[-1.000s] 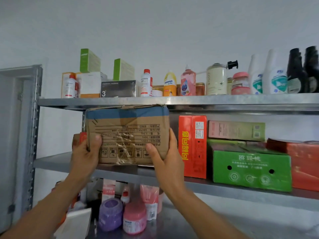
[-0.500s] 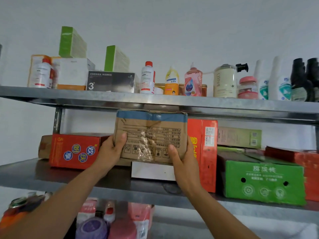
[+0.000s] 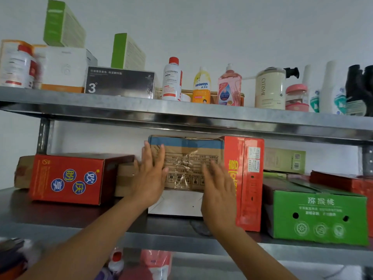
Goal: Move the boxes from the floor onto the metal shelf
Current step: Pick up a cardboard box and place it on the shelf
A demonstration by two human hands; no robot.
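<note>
While both hands lie flat and open against its front, gripping nothing, the brown corrugated cardboard box with a blue tape band (image 3: 193, 156) sits on the middle tier of the grey galvanised metal shelf (image 3: 181, 116), stacked on a flat white carton (image 3: 177, 204). Its top edge lies just beneath the tier above, so any lift or tilt would likely jam the box against the steel. To its right, touching or nearly so, stands the tall red upright carton (image 3: 245, 182); an off-centre push could rub against it and skew the box. To its left lies the red carton bearing blue round stickers (image 3: 69, 178), with a plain brown box behind it. The white carton appears narrower in height than the load above, and a hard shove might slide it backward or leave the brown box overhanging. The left hand (image 3: 150, 176) presses near the box's left edge; the right hand (image 3: 219, 190) covers its lower right, and uneven pressure between them would twist the box.
</note>
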